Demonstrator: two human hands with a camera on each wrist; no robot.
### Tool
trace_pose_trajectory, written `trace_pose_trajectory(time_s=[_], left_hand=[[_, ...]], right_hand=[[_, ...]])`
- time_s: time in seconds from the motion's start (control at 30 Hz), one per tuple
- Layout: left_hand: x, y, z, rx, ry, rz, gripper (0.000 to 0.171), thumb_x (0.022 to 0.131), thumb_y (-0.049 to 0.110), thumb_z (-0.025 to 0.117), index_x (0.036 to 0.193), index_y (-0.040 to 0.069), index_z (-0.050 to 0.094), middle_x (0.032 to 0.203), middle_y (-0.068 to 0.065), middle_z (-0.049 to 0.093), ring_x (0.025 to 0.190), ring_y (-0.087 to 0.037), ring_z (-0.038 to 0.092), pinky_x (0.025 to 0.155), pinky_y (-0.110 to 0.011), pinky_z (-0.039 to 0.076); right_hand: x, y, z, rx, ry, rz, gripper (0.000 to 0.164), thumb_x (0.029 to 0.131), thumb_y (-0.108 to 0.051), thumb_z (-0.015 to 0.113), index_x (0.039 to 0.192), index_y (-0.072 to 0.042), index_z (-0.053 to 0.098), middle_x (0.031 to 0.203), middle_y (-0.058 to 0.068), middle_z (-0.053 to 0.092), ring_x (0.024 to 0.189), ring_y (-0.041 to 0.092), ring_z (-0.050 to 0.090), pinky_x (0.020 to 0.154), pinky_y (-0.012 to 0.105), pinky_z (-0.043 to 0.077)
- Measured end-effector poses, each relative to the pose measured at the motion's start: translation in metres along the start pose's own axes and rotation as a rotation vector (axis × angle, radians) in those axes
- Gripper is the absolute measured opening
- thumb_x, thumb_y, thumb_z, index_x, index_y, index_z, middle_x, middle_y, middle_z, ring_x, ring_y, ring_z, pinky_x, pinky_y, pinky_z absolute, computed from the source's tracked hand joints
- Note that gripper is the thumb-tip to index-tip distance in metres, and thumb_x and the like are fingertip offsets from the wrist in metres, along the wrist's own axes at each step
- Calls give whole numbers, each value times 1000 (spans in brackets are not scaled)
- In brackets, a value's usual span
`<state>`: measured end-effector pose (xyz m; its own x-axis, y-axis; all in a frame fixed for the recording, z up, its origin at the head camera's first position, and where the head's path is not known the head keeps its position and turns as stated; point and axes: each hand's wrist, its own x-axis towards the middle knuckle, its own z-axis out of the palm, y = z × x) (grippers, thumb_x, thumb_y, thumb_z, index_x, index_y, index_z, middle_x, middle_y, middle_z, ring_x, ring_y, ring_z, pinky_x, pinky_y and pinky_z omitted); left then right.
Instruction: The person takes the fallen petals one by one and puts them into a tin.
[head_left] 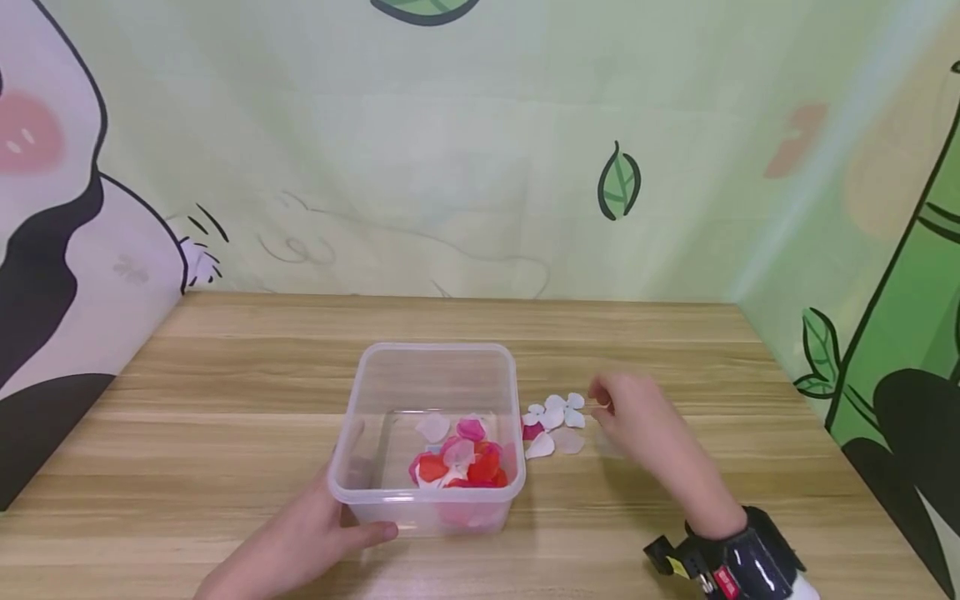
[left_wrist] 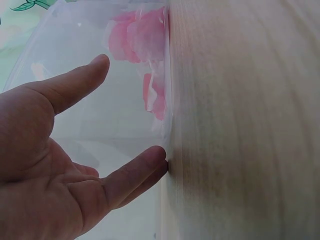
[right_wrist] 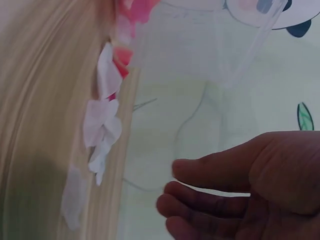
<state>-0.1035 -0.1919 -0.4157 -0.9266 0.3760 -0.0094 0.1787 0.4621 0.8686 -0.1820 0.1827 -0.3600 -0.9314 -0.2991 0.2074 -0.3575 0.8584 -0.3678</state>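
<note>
A clear plastic container (head_left: 422,494) stands on the table with red, pink and white petals (head_left: 487,463) inside. My left hand (head_left: 300,529) rests against its near left corner, thumb along the front wall, other fingers by the left side. In the left wrist view, the thumb and fingers (left_wrist: 132,175) are fairly straight and spread. My right hand (head_left: 637,417) hovers just right of a small group of white, pale and dark pink petals (head_left: 554,417) beside the container. Its fingers are loosely bent, with nothing visible between them in the right wrist view.
The wooden table (head_left: 247,367) ends at a pale green printed cloth backdrop (head_left: 450,167) behind it. Printed panels also stand on both sides. A wrist camera mount (head_left: 738,554) sits on the right forearm.
</note>
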Motion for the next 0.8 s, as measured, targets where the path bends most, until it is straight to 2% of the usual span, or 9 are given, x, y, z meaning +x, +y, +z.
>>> trace_pose_trajectory(time_s=[0.17, 0.3, 0.57, 0.8], left_hand=[[0, 1, 0, 13, -1, -3, 119, 85, 31, 87, 166, 27, 0, 136, -13, 57, 114, -26, 56, 95, -32, 51], [0, 1, -1, 16, 0, 1, 119, 84, 30, 87, 166, 26, 0, 136, -12, 57, 115, -26, 56, 97, -33, 50], [-1, 1, 0, 29, 7, -6, 119, 84, 28, 88, 166, 18, 1, 126, -12, 61, 103, -24, 60, 86, -29, 53], [-1, -2, 0, 18, 8, 35, 119, 85, 27, 87, 165, 15, 0, 121, -10, 62, 98, -22, 61, 82, -28, 53]], right_hand=[[3, 14, 2, -33, -162, 54, 12, 82, 5, 74, 92, 1, 70, 80, 5, 60, 75, 22, 56, 69, 40, 50], [4, 21, 5, -25, -248, 99, 15, 78, 5, 72, 92, 0, 69, 82, 6, 60, 76, 23, 56, 70, 41, 50], [4, 28, 13, -75, -316, 110, 22, 72, 9, 74, 88, -4, 68, 82, 4, 61, 75, 22, 55, 68, 40, 50], [2, 29, 19, -76, -331, 130, 20, 74, 7, 78, 87, -6, 68, 80, 3, 61, 73, 21, 54, 66, 37, 49]])
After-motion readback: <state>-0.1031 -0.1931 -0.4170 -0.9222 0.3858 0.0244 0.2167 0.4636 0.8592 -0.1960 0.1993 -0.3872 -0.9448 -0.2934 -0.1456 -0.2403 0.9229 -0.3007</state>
